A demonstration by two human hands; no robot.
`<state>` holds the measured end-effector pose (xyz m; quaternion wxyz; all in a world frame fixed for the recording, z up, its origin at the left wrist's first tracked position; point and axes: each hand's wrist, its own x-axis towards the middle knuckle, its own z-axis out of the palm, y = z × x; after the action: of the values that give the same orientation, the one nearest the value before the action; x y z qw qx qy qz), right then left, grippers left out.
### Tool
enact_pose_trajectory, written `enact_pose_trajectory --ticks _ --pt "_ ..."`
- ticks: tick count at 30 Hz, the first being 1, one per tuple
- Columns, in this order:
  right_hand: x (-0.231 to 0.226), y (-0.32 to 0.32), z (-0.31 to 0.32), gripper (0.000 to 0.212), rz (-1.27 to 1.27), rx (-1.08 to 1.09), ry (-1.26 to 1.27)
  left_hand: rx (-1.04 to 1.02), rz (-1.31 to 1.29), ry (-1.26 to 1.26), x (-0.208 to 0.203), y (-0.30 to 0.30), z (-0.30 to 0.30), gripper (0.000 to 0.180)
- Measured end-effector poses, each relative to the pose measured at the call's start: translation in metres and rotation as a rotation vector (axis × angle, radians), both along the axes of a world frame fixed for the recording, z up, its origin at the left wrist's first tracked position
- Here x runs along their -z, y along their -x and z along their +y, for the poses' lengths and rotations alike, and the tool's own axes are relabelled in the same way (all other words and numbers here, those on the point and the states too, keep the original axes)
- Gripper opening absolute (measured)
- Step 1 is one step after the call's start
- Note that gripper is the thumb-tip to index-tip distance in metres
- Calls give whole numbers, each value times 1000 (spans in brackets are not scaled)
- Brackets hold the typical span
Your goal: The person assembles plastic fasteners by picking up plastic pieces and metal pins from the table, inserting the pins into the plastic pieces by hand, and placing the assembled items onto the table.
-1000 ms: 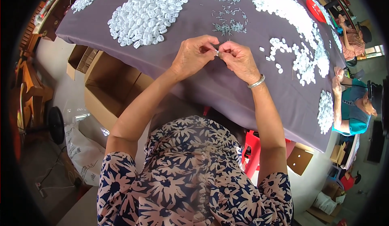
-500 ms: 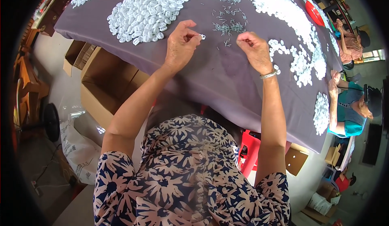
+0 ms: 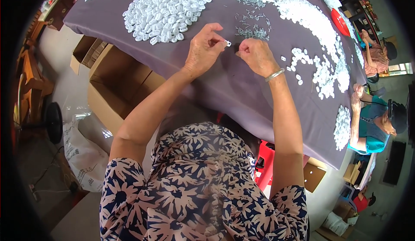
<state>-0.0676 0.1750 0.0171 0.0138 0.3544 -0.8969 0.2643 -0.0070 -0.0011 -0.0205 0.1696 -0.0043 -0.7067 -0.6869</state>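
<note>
Above the grey tablecloth my left hand pinches a small white plastic piece between thumb and fingertips. Just right of it, my right hand has its fingertips pressed together, pointing toward that piece with a small gap between. Whatever the right fingertips hold is too small to make out. Beyond the right hand lie scattered small grey pins. A large heap of white oval plastic pieces sits left of the pins.
A long band of loose white pieces curves along the far and right side, past a red basket. A co-worker sits at the right edge. An open cardboard box stands below the table's left edge, a red stool beneath.
My right hand has moved left, closer to the white piece in my left hand. The whole view has shifted slightly; the left hand keeps its pinch.
</note>
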Motion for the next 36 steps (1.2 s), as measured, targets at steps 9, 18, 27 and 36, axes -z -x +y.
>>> enact_pose_trajectory --ticks 9,18,27,36 --pt "5 -3 24 5 -380 57 592 125 -7 -62 -12 -13 21 35" --pt "15 -11 23 7 -659 0 767 105 -34 47 1 -7 31 34" --pt "13 -13 21 12 -644 -5 640 119 -49 67 -3 -10 30 33" --pt "12 -15 19 12 -588 6 566 124 -41 85 -1 -11 29 34"
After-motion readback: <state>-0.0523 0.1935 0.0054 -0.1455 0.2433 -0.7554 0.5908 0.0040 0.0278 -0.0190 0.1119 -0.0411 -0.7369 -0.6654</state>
